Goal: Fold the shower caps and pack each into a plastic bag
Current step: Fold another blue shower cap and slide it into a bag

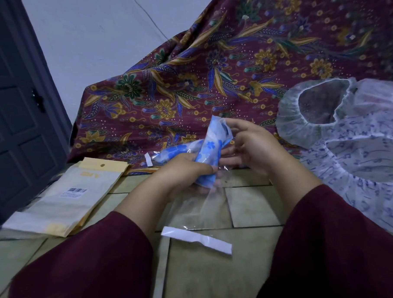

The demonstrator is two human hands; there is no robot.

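A folded blue shower cap with a flower print point(210, 148) stands upright between my hands, above the tiled floor. My left hand point(187, 174) grips its lower end. My right hand point(251, 146) holds it from the right side, fingers curled toward it. A clear plastic bag point(200, 207) hangs below the cap, its white adhesive strip point(196, 239) near my sleeves. Another bagged blue cap point(166, 153) lies just behind my left hand.
Several loose white shower caps point(348, 142) are piled at the right. A stack of yellowish packaging bags point(65, 199) lies on the floor at the left. Batik cloth point(210, 69) drapes behind; a dark door point(16, 111) stands at far left.
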